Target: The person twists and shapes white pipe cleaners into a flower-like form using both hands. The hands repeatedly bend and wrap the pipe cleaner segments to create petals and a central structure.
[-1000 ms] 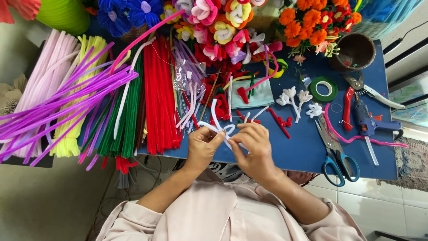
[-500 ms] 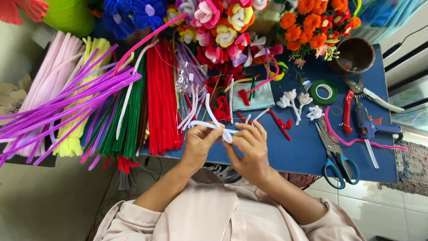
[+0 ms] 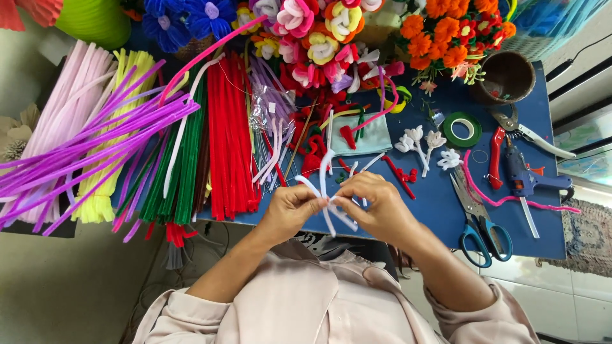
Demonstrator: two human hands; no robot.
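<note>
Both hands were held together over the near edge of the blue table (image 3: 542, 236), working one white pipe cleaner (image 3: 326, 191). The left hand (image 3: 290, 210) had its fingers pressed together on the cleaner's left side; the right hand (image 3: 376, 207) pinched it from the right, at the point where the loops crossed. Loose ends stuck up and down from between the two grips.

Handling, as judged: the pipe cleaner looked very light, fuzzy and easy to grip, not slippery. It seemed to bend readily and keep its bend, so it is best held right at the crossing, close to the twist, rather than by the free ends, which would flex.

Containers: a brown bowl (image 3: 507, 78) stood at the far right of the table; its contents were too dark to make out. A green pot (image 3: 95, 20) sat at the far left corner, inside not visible.

Nearby: a bundle of red pipe cleaners (image 3: 229, 140) and a bundle of purple pipe cleaners (image 3: 83, 153) lay to the left. Small finished white flowers (image 3: 421, 141), a roll of green tape (image 3: 462, 129), blue-handled scissors (image 3: 481, 229) and a blue glue gun (image 3: 526, 181) lay to the right, all apart from the hands.
</note>
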